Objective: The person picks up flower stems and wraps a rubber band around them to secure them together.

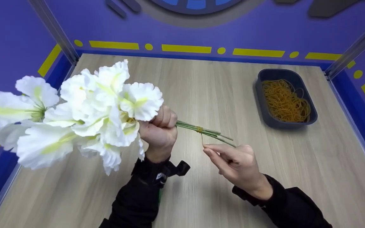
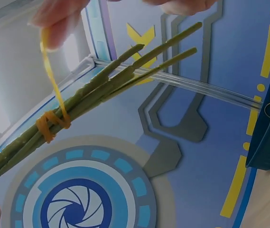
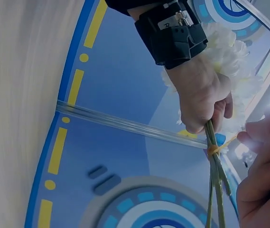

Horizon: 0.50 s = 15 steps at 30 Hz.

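My left hand [image 1: 162,133] grips a bunch of green stems [image 1: 187,126] just below large white artificial flowers [image 1: 93,110], which spread out to the left. An orange rubber band [image 2: 53,124] is wound round the stems between that hand and their cut ends. With thumb and forefinger, my right hand [image 1: 236,164] pinches a loop of this band and draws it away from the stems toward my body. In the right wrist view the stretched band [image 3: 214,149] runs from the stems to the right fingertips. The flowers hide part of the left hand in the head view.
A dark plastic box [image 1: 260,104] full of orange rubber bands [image 1: 284,101] stands at the back right of the wooden table [image 1: 201,196]. Blue-purple panels [image 1: 188,28] with yellow marks wall in the back and both sides.
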Each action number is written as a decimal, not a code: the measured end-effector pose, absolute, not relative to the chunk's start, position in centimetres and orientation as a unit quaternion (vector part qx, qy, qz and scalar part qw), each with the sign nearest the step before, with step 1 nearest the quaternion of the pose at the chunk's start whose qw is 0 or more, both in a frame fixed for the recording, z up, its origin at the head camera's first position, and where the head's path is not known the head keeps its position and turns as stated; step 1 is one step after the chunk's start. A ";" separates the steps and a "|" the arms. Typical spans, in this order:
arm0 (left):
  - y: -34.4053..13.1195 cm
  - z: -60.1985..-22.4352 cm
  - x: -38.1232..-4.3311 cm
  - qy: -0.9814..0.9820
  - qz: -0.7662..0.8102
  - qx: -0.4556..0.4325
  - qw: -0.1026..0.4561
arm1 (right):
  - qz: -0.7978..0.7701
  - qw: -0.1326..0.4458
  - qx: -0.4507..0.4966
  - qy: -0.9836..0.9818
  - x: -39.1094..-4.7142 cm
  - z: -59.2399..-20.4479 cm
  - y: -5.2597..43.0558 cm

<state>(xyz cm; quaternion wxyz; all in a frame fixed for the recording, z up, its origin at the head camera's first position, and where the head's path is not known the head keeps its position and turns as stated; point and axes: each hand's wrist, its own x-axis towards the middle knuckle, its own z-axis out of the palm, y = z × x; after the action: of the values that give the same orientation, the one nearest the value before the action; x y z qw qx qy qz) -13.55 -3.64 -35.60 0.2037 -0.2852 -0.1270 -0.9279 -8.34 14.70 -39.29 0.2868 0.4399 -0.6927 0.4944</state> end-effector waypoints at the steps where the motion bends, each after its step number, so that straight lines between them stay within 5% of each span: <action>1: -3.5 -35.7 -13.5 -0.139 -0.921 -0.297 0.208 | 0.511 0.268 0.435 -0.691 -8.3 -39.4 14.7; 7: -3.5 -35.6 -13.2 -0.136 -0.915 -0.318 0.207 | 0.556 0.212 0.427 -0.681 -8.5 -40.2 14.4; 15: -3.5 -35.6 -13.2 -0.132 -0.920 -0.314 0.195 | 0.585 0.246 0.395 -0.664 -8.9 -40.1 15.0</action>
<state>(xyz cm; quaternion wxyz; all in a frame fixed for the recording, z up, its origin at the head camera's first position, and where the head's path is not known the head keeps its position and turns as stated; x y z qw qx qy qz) -13.19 -3.45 -35.58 0.1945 -0.3136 -0.1317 -0.9200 -8.88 14.96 -40.08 0.2456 0.3946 -0.6644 0.5852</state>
